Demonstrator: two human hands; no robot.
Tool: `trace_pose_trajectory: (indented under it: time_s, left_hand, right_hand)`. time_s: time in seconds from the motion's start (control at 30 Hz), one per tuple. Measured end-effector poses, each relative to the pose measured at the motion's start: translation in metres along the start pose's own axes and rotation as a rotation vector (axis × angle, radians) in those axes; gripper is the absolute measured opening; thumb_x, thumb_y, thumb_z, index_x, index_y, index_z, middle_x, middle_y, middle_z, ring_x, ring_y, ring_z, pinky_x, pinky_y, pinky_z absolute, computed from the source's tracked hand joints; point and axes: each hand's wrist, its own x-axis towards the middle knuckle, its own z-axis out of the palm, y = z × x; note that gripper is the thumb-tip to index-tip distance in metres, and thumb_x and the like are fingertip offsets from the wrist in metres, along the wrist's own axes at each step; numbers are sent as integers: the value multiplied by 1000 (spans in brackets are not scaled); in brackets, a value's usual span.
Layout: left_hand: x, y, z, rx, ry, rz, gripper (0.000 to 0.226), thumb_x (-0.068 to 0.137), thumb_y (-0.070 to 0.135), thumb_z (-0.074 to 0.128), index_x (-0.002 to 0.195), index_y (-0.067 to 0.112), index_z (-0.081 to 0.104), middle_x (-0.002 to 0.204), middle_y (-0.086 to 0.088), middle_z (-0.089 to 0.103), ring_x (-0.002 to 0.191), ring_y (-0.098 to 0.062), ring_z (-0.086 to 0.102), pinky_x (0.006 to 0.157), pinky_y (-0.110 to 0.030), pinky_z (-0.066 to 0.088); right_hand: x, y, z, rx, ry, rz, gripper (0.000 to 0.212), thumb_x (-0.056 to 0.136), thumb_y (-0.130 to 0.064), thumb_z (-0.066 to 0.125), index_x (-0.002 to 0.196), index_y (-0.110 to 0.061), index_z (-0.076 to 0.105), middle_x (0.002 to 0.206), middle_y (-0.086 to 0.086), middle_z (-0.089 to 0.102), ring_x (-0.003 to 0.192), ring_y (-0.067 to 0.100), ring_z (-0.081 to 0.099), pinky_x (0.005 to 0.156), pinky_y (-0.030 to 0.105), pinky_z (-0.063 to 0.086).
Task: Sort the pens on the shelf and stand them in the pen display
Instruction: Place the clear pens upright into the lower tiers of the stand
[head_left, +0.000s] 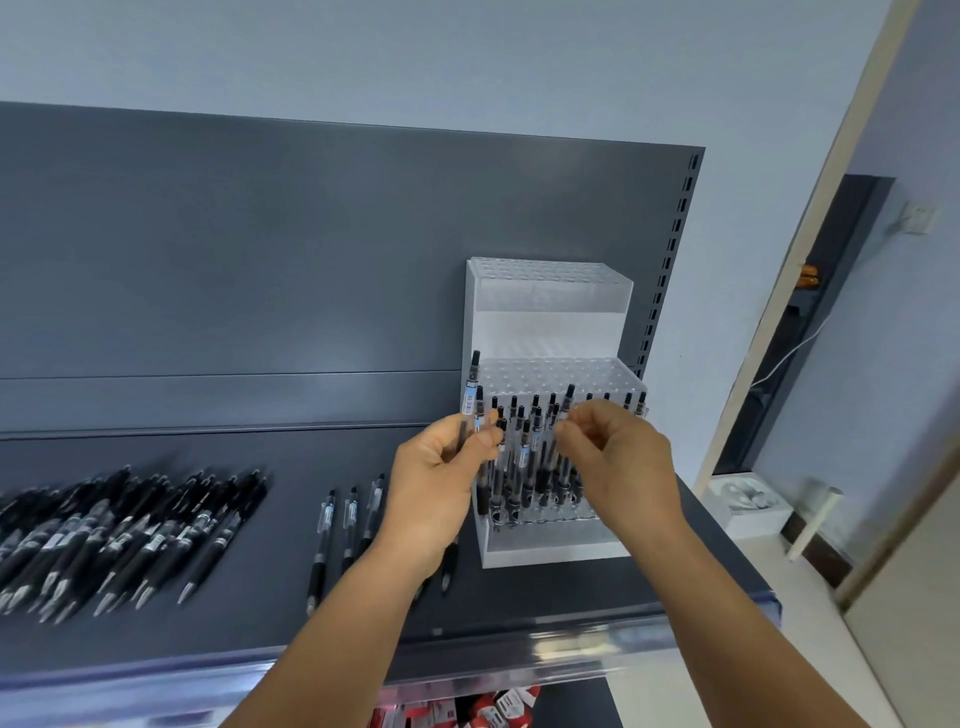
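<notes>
A clear acrylic pen display (550, 332) with two stepped tiers stands at the right of the dark grey shelf (260, 597). Several black pens (524, 457) stand upright in its lower tier; the upper tier holds none. My left hand (441, 478) grips two upright pens (474, 395) just left of the display. My right hand (618, 462) pinches one pen (565, 410) by its upper part over the lower tier. A heap of black pens (130, 530) lies at the shelf's left. Three more pens (343, 530) lie side by side near my left forearm.
The shelf's dark back panel (311, 249) rises behind everything, with a slotted upright (670, 249) at its right edge. A clear price strip (649, 644) runs along the shelf front. Red packages (467, 709) show on a lower shelf. A doorway (810, 322) and white box (748, 506) lie to the right.
</notes>
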Motion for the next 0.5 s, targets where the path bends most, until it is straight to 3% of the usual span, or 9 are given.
trace_pose_trajectory:
  time_s: [0.17,0.37,0.5]
  left_hand:
    - [-2,1,-2,31,22,-1,21,89,10,61,90,28,69,84,6,75,81,-6,69,89,-27,51]
    - [-2,2,-3,45,17,6,24,90,9,60,88,31,70,80,3,74,81,-11,68,90,-32,53]
    - [-1,5,0,42,0,2,29,91,11,60,81,35,73,76,3,71,81,-18,64,88,-40,54]
  right_hand:
    - [-2,2,9,-78,-111,8,11,92,-25,59,85,-19,66,73,-4,66,69,14,61,63,25,47]
    - [-2,3,12,-237,-212,49,17,93,-30,57,98,-17,66,86,-2,69,75,12,59,69,23,44]
    - [-4,-1,7,-141,-79,-5,15,88,-36,62,94,-24,55,86,-6,60,71,8,53,60,20,39]
